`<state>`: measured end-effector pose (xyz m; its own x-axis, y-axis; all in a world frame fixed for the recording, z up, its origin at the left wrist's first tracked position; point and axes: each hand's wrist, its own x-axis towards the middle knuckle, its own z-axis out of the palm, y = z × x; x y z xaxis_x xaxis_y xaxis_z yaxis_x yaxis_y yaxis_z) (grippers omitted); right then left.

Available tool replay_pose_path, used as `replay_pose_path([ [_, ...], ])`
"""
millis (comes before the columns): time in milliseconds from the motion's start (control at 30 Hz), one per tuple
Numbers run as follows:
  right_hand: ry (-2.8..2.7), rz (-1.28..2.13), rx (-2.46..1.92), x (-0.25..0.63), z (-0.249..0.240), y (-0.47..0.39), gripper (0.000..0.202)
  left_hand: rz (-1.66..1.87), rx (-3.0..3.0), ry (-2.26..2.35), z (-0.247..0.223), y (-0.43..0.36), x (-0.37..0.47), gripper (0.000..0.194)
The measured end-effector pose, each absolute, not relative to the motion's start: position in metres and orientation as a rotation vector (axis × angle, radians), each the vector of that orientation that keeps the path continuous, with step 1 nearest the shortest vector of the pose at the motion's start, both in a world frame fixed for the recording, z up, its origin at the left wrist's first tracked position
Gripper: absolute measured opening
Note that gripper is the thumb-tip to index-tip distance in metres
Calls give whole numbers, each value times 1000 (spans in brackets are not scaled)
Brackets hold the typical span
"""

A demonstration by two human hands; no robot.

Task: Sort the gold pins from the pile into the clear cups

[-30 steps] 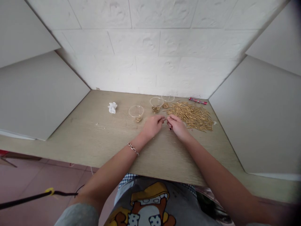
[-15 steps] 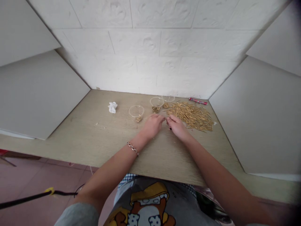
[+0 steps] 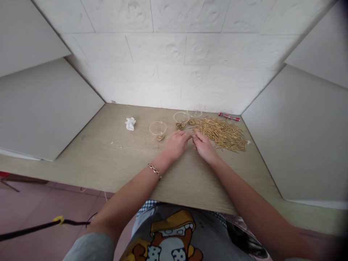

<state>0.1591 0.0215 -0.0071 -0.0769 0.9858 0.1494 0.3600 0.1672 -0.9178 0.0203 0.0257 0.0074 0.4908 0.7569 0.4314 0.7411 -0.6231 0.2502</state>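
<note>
My left hand [image 3: 176,145] and my right hand [image 3: 205,148] meet fingertip to fingertip just above the table, both with fingers pinched closed. Whatever lies between the fingertips is too small to make out. Right of my right hand spreads a pile of thin gold-coloured sticks [image 3: 223,136]. Beyond my left hand stands a clear plastic cup [image 3: 181,116] with small gold and dark pieces [image 3: 180,125] in its bottom. Left of that hand is another clear cup [image 3: 157,127] with a few gold pieces [image 3: 160,137].
A third clear cup [image 3: 194,113] stands near the wall, with gold pieces [image 3: 191,121] at its base. Behind the pile lies a red patterned tube [image 3: 228,117]. Crumpled white tissue [image 3: 130,124] sits at the left. Grey panels [image 3: 51,108] flank the table [image 3: 136,156].
My right hand has turned slightly, and its fingers are drawn in a little. The left hand stays nearly in place. Cups and pile are unmoved.
</note>
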Motion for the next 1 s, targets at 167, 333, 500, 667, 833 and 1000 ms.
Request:
replay_pose_path([
  [167, -1589, 945, -1302, 159, -5, 21, 29, 790, 2662, 1329, 7, 26, 21, 23],
  [333, -1549, 1001, -1297, 159, -6, 23, 30, 850, 2560, 1331, 8, 27, 21, 21],
  [500, -1495, 1051, -1269, 159, -8, 24, 31, 913, 2464, 1308, 8, 28, 20, 21],
  [667, -1443, 1101, -1262, 160, -10, 24, 31, 936, 2443, 1252, 8, 28, 18, 23],
  [833, -1398, 1148, -1270, 160, -10, 22, 33, 954, 2375, 1264, 10, 26, 19, 24],
  [1000, -1294, 1228, -1241, 159, -8, 22, 31, 968, 2080, 1297, 12, 28, 20, 26],
])
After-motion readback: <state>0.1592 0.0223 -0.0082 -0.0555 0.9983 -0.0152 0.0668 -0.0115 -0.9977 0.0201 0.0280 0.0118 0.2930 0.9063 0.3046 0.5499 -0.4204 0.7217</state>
